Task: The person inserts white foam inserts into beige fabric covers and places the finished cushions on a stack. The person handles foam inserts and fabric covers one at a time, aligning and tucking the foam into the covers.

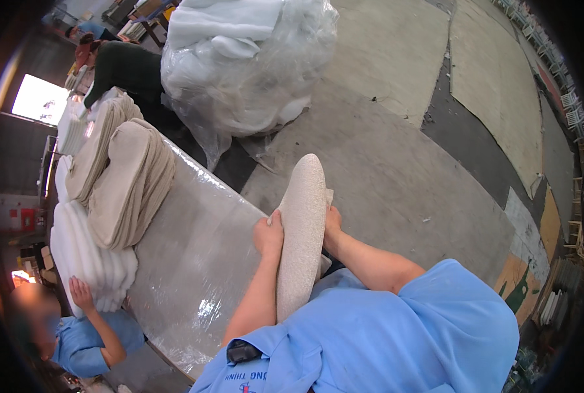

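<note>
A long beige fabric cushion (301, 229) with a rounded far end stands on its edge in front of my body. My left hand (270, 234) grips its left side, fingers closed on the fabric. From the other side my right hand (332, 226) holds it, with the fingers partly hidden behind the cushion. A small flap of beige cloth shows beside the right hand. To the left, on a plastic-covered table (194, 262), lies a stack of similar beige fabric pieces (131, 183).
White padding pieces (92, 255) are stacked at the table's left, where a co-worker (95, 340) in blue rests a hand on them. Another person (125, 69) in dark clothing bends beyond. A plastic-wrapped bundle of white padding (246, 72) stands ahead. Flat sheets (495, 85) cover floor at right.
</note>
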Motion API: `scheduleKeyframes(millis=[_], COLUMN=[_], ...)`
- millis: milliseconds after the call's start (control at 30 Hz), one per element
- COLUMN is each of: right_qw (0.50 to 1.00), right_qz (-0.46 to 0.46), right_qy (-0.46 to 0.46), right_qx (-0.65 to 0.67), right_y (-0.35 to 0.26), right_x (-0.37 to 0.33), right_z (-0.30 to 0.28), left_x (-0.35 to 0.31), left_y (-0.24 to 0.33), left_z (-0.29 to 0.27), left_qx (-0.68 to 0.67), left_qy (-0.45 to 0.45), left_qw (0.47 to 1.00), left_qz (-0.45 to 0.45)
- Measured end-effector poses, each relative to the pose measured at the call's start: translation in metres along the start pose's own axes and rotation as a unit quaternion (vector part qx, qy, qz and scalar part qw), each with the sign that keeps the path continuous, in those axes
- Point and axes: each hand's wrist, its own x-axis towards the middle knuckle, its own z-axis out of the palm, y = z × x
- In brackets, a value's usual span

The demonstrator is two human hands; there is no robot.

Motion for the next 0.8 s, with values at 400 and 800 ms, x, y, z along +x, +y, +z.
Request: scheduleKeyframes(millis=[400,800], right_qw=[0.950,0.943], right_qz=[-0.027,-0.053], right_qy=[-0.019,0.003], right_qx=[-0.310,-0.329], right_y=[-0.017,-0.002], right_x=[-0.014,-0.020], right_z=[0.043,0.053], left_x=[0.003,0.007], left_y=[-0.020,-0.040], left_z=[0.006,-0.003], left_qx=[0.073,-0.008], left_qy=[0.065,-0.012], left_qw=[0.995,1.000], left_qz=[0.001,0.027])
